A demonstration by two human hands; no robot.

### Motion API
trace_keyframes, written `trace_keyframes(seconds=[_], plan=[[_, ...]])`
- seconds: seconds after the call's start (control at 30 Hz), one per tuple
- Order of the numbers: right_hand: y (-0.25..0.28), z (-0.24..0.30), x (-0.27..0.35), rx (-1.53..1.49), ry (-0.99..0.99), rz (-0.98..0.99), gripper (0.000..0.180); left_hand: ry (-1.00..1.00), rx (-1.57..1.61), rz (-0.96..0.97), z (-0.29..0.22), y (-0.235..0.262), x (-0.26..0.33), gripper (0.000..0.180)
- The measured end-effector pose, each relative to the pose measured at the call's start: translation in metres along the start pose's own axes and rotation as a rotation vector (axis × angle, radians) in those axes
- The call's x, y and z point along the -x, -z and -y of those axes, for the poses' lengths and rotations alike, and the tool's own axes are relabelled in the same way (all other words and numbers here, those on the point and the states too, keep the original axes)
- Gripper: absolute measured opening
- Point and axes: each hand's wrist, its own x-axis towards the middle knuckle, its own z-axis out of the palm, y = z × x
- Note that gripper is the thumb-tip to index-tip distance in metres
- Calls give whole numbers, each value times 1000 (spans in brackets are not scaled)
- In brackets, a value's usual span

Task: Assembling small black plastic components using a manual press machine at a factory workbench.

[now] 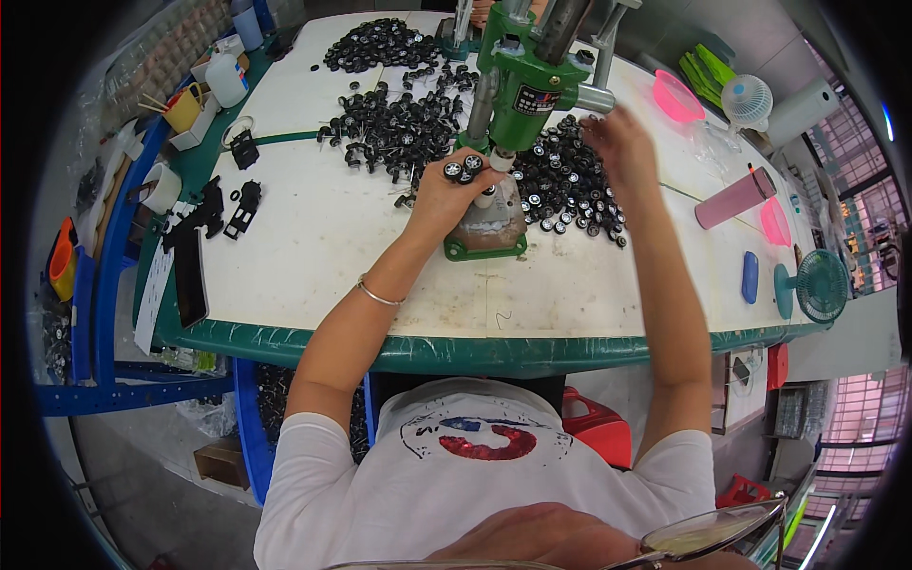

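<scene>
My left hand (444, 201) is closed around small black toy wheels (463, 172) with silver hubs, and its fingertips reach in under the ram of a green hand press (527, 95). Just below those fingers is a pale round piece (484, 198) above the press base (486, 236). My right hand (622, 150) is raised beside the press's lever hub (595, 100); motion smears its fingers, so its grip is unclear. Right of the press lies a pile of black wheels (570, 180). Behind my left hand, wheels on thin axles (404, 128) are heaped.
Black plastic parts (245, 209) and a phone-like dark slab (190, 275) lie at the left. On the right are a pink tumbler (734, 198), pink bowls (677, 97), a blue case (750, 277) and a teal fan (820, 285). The green table edge (494, 350) runs before me.
</scene>
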Motion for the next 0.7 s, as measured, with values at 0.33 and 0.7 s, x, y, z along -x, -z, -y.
trace_keyframes(seconds=[0.33,0.7], plan=[[-94,167,-117,-101,193,284,28,-1,37,58,-4,2,-4,15],[-93,198,-68,-389,-84,226,35,19,0,64,-6,4,-3,16]])
